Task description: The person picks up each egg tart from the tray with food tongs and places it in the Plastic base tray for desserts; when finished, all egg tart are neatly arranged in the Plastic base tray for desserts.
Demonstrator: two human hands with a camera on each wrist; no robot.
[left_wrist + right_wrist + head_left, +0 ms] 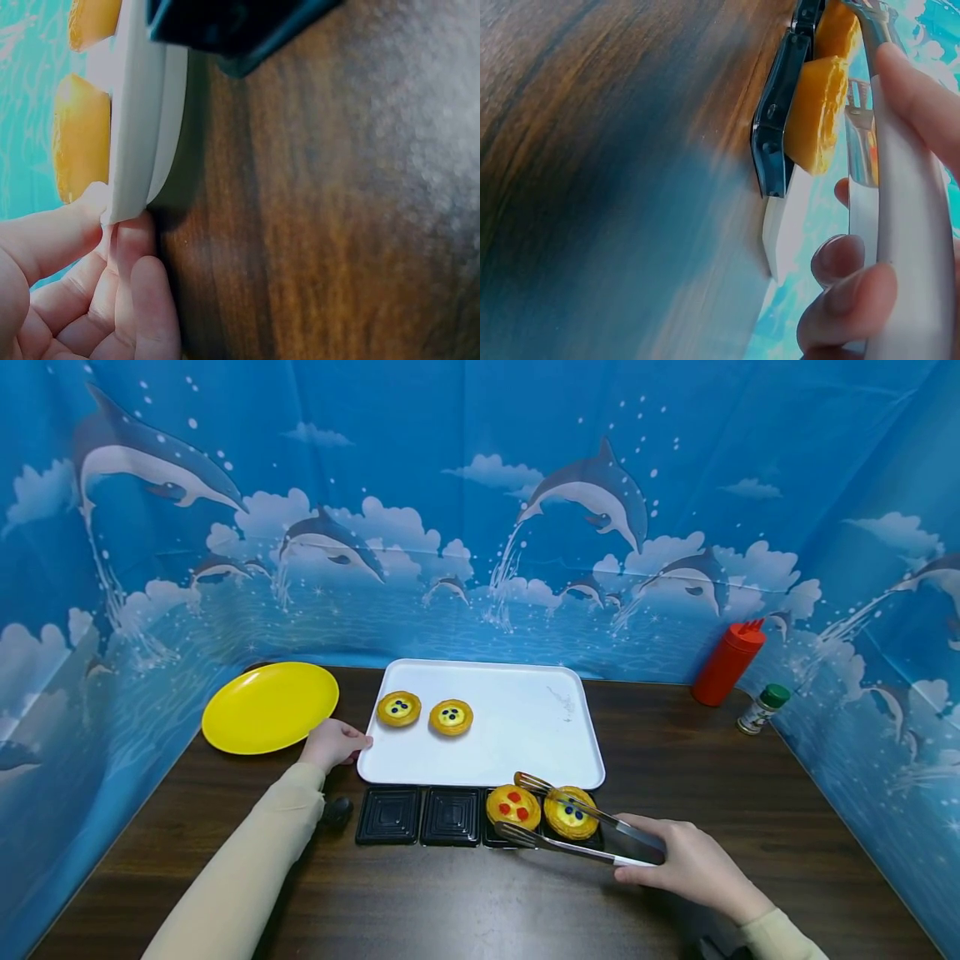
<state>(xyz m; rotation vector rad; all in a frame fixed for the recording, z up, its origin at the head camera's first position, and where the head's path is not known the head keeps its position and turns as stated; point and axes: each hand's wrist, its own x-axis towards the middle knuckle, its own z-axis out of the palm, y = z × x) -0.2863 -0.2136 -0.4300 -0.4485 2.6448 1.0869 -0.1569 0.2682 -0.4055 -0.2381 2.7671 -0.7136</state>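
one yellow plate (270, 707), far left. left hand (332, 743) pinches the white tray (517, 718) at its left rim; light pressure seems enough. nearer, in the black container (389, 816): red-dotted tart (513, 807) third along, tips of the tongs (915, 225) apart on either side, contact unclear. best squeeze evenly, low on the crust. blue-dotted tart (564, 827) fourth, under the tongs; avoid brushing it. right hand (696, 864) grips their handles.

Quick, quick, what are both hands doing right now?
Left hand: closed, pinching the left edge of the white tray.
Right hand: closed around the tongs, whose tips are apart.
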